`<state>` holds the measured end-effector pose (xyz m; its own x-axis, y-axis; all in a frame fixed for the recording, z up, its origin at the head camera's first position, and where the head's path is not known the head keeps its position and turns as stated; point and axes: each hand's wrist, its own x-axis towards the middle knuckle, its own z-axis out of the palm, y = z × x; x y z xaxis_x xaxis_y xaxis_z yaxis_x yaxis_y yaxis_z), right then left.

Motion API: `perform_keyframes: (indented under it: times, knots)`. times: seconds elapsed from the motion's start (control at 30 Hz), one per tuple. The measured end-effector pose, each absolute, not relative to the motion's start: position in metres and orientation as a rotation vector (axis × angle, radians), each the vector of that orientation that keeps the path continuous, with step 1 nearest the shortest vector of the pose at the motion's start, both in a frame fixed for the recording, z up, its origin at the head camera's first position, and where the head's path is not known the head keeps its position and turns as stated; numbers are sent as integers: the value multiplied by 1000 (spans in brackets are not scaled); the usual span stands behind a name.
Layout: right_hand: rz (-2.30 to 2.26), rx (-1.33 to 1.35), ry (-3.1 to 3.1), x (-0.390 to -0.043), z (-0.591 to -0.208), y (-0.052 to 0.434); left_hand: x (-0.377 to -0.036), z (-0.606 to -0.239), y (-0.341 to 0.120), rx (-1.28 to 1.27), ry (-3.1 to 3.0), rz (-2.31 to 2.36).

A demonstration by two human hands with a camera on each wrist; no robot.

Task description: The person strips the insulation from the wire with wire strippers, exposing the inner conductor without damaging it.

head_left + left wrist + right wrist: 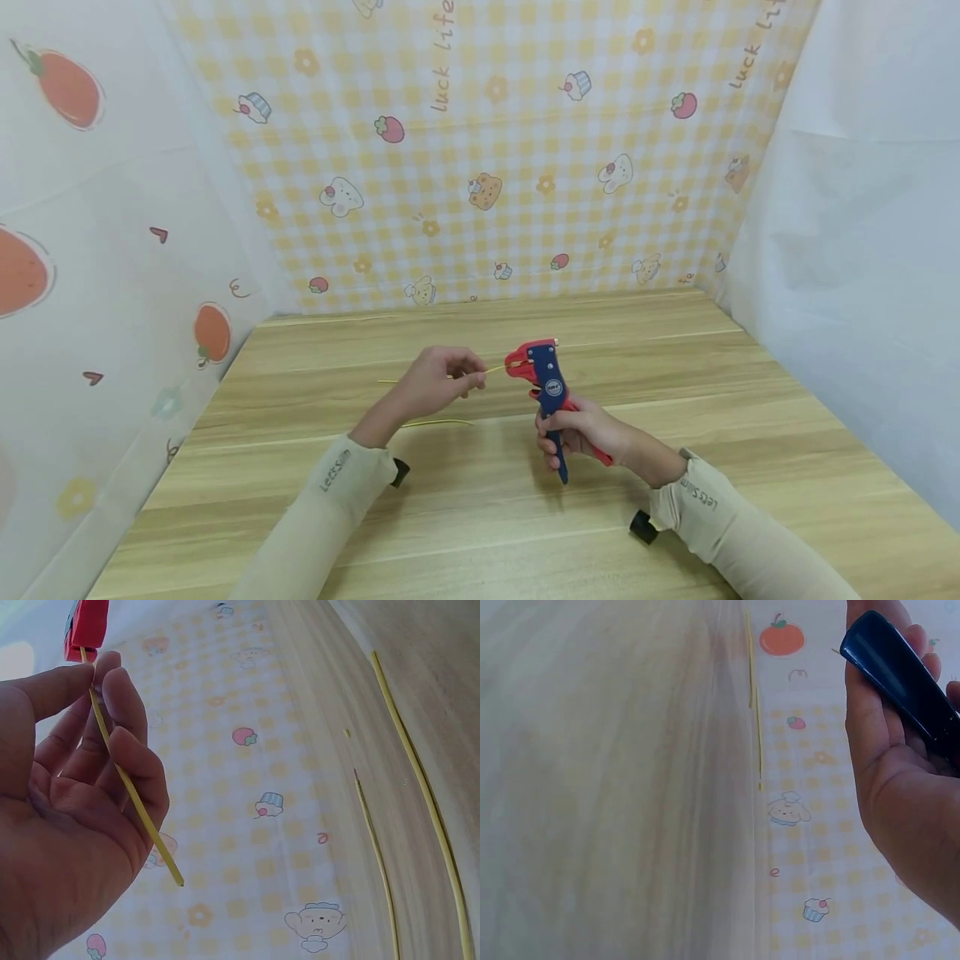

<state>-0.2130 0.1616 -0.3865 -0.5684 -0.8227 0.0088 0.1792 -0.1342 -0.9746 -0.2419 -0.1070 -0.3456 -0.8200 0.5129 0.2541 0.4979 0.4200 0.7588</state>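
Left hand (pixel 438 382) pinches a yellow wire (pixel 127 780), its tip in the red head of the wire stripper (pixel 546 392). Right hand (pixel 581 433) grips the stripper's handles. Two loose yellow wires (pixel 420 795) lie on the wooden surface (pixel 480 517).

Your left hand (pixel 438 379) is raised over the middle of the counter (pixel 750 433), with your right hand (pixel 581 433) to its right and a little nearer you. The wire stripper (pixel 546 387) stands upright in your right hand, head up and away from you, handles down in your palm. The wire (pixel 495 369) pinched in your left hand runs rightward into the stripper's head. Two loose wires lie on the counter: one (pixel 438 423) below your left hand, one (pixel 390 382) just left of it, farther back. A backdrop (pixel 480 167) stands behind the counter, with curtains left (pixel 112 250) and right (pixel 862 208).
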Motion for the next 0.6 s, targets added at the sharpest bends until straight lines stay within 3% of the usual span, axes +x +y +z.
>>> perform_keyframes:
  times: [0.6]
  knots:
    - [-1789, -757, 1383, -216, -389, 162, -243, -350, -113, 952, 2596, 1461]
